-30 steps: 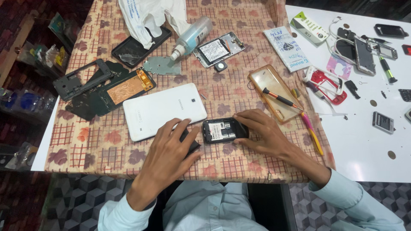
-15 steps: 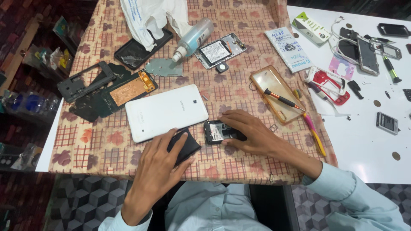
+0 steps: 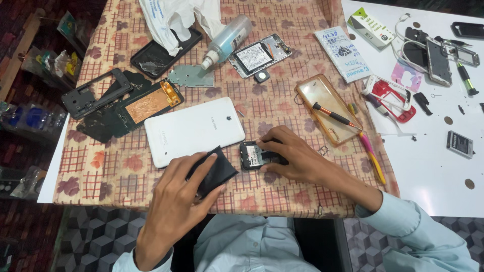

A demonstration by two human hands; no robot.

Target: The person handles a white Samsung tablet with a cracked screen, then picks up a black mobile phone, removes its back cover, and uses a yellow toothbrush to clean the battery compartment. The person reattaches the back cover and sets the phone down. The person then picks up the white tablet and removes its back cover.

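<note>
Pulled off since before — black cover [image 3: 214, 171] now under left hand [image 3: 184, 199], fingers flat on it; right hand [image 3: 297, 156] clamped on phone [image 3: 254, 155] — steady on bench [image 3: 101, 171].

Phone repair bench, workshop or small shop. Shown by: a table [image 3: 101, 166] under a checked floral cloth, strewn with opened phones [image 3: 259, 54], bare frames [image 3: 96, 93], a white tablet [image 3: 194, 131] laid face down, a loose battery [image 3: 460, 143], a screwdriver [image 3: 335, 116] set on a clear case [image 3: 322, 100], a fluid bottle [image 3: 227, 40]. More phones and cables are laid on a white top [image 3: 433, 176] alongside.
</note>
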